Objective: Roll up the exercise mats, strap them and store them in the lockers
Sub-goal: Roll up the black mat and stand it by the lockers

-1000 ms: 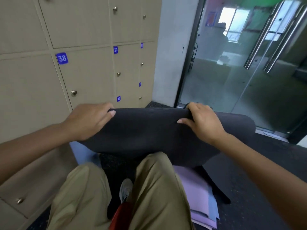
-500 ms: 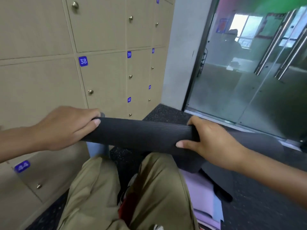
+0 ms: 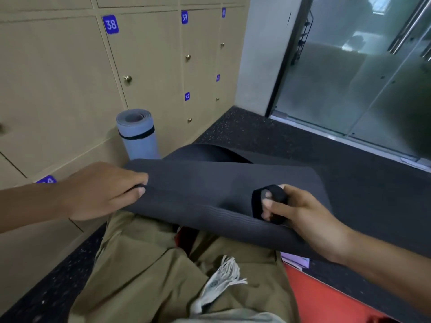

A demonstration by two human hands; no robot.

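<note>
While the person crouches by the lockers (image 3: 144, 66), their left hand (image 3: 100, 190) pinches the dark mat (image 3: 210, 183) lying across their knees; the right hand (image 3: 300, 213) grips a black strap (image 3: 258, 201). A strapped blue mat (image 3: 137, 134) stands upright against the lockers.

Glass doors (image 3: 363, 73) at upper right, framed in dark metal, with long steel pull handles (image 3: 410, 24) near the corner. Grey wall pillar (image 3: 261, 50) just left of the frame. Dark speckled rubber floor (image 3: 235, 129) below. Olive trousers (image 3: 144, 276) in the foreground, frayed pale cloth (image 3: 219, 280) lying on them. Red surface (image 3: 312, 297) at lower right.
</note>
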